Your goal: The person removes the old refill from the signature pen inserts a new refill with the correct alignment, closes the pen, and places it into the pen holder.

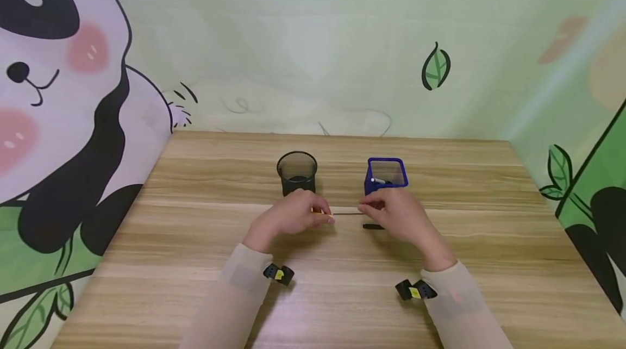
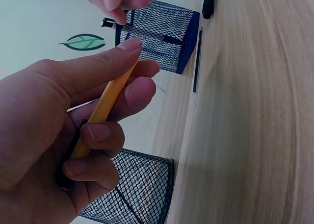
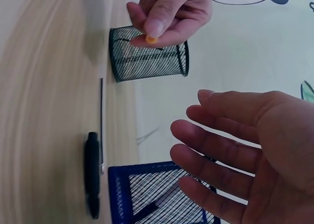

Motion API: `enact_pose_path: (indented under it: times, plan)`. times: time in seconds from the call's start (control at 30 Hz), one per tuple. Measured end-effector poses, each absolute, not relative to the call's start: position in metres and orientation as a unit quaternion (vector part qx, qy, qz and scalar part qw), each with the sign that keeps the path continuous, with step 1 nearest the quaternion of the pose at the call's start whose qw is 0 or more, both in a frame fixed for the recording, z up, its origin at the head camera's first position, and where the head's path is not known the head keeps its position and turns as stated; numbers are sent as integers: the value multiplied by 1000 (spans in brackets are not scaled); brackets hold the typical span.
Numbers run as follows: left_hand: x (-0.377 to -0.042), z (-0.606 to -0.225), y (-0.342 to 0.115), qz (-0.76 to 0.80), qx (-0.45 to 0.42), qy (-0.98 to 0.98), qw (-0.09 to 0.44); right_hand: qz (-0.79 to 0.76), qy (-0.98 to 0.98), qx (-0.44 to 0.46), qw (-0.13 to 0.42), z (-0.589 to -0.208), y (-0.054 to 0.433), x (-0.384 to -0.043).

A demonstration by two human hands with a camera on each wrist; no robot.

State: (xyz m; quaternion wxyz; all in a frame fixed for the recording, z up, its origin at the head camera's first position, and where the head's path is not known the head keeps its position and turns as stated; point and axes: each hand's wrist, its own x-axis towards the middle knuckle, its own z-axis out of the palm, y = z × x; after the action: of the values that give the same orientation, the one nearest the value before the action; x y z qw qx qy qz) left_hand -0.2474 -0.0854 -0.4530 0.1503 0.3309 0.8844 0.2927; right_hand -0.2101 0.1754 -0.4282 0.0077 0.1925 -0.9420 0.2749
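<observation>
My left hand (image 1: 295, 212) grips an orange pen (image 2: 112, 94) with a black clip, its fingers curled round the barrel. The pen's rounded orange end (image 3: 151, 39) shows past the thumb in the right wrist view. My right hand (image 3: 235, 150) has its fingers loosely extended and apart, with nothing between them. On the table between the hands lies a thin dark rod (image 3: 101, 121), like a pen refill. A short black pen-shaped piece (image 3: 91, 175) lies beside it, partly covered by my right hand in the head view.
A round black mesh pen cup (image 1: 297, 167) stands beyond my left hand. Beyond the right hand is a square blue mesh holder (image 1: 405, 175) with a pen (image 1: 379, 181) inside. Both stand on a wood-grain table (image 1: 332, 300) before a printed wall (image 1: 274, 39).
</observation>
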Motion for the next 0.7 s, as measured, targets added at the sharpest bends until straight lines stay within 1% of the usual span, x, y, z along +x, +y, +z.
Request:
enact_pose_path:
  times: [0.37, 0.7]
  plan:
    - [-245, -452, -84, 294, 331, 879, 176, 288, -930, 228, -5, -402, 157, -212]
    - [-245, -451, -84, 288, 335, 880, 174, 267, -933, 241, -26, -386, 135, -227]
